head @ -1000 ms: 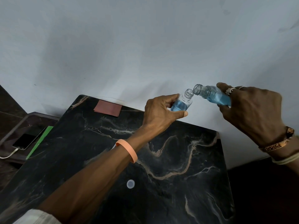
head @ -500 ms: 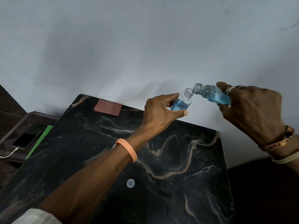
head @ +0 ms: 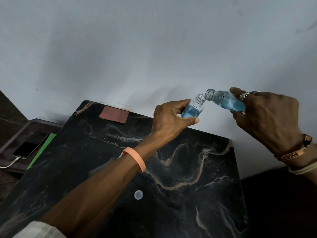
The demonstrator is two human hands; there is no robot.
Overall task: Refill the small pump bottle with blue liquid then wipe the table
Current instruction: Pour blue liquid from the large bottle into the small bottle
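Blue liquid half up small bottle [head: 193,109], my left hand [head: 169,118] gripping it; right hand [head: 267,117] gripping big bottle [head: 226,101]. I'd keep 2 mouths touching, tip slow, avoid drips on table [head: 180,194].

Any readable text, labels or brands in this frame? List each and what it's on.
Woven wristband on the right wrist: printed characters, too blurred to read.
Small bottle and larger bottle: no label visible.
Phone: screen dark, no text.
White cap and reddish cloth: no markings visible.
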